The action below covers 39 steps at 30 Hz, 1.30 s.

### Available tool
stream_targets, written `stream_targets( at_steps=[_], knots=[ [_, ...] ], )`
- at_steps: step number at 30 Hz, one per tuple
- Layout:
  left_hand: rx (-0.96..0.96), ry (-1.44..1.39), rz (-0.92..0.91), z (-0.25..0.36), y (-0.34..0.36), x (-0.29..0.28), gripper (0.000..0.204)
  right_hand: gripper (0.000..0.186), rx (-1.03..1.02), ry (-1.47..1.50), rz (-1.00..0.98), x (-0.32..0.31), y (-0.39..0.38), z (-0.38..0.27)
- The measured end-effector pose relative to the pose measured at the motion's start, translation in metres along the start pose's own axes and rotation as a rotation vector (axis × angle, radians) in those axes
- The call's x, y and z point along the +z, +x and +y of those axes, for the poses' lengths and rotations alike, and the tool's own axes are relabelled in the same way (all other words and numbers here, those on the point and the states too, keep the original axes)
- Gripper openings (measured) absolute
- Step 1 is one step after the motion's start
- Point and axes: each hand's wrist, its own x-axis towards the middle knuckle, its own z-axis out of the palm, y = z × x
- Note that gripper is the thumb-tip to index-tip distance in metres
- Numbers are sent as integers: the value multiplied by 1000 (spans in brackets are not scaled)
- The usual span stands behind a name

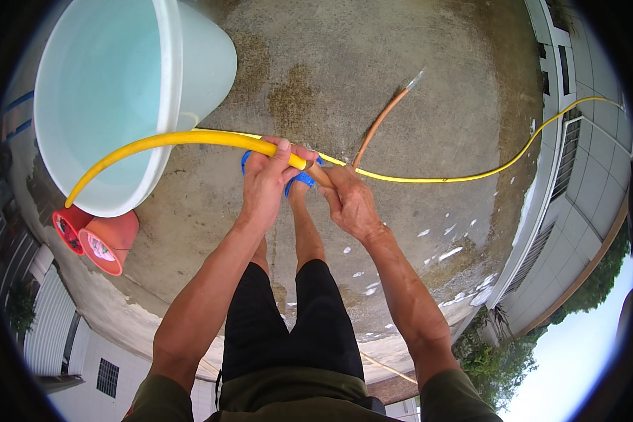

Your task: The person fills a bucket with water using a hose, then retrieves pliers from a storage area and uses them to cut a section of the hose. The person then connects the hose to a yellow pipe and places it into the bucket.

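My left hand (264,186) is closed around a thick yellow hose (190,138) near its cut end. From there the hose arcs left, across the rim of a big pale tub (169,91). My right hand (353,204) grips a thinner orange-brown hose (381,126), and a short length of it shows between my hands, meeting the yellow end. Whether it sits inside that end or only touches it, I cannot tell. Beyond my right hand, the orange hose runs up and right to a clear, whitish tip that could be water or a fitting.
Two red buckets (110,240) stand beside the tub at the left. Another stretch of yellow hose (436,180) lies across the wet concrete floor (429,42) toward the right wall. Blue footwear (300,181) shows on my feet below my hands. White foam patches dot the floor at right.
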Motion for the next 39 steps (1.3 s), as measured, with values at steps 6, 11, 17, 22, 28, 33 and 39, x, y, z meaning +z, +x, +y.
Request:
stream_targets(
  at_steps=[6, 11, 17, 22, 28, 33, 39],
  knots=[
    [-64, 1, 33, 14, 6, 3, 15, 25, 9, 25, -13, 2, 9, 0],
    [22, 39, -43, 21, 11, 0, 15, 31, 153, 29, -120, -11, 25, -20],
    [-27, -44, -41, 22, 13, 3, 17, 25, 204, 48, -171, -18, 40, -15],
    [-41, -175, 55, 12, 14, 13, 13, 26, 350, 481, -263, -9, 38, -12],
    [22, -335, 211, -6, 29, 31, 16, 31, 222, 238, -174, 11, 29, -13],
    [-204, -341, 194, 10, 48, 37, 20, 18, 331, 683, 47, 23, 25, -26],
    [-225, -64, 108, 31, 50, 21, 34, 24, 408, 735, 164, 3, 78, -23]
  ],
)
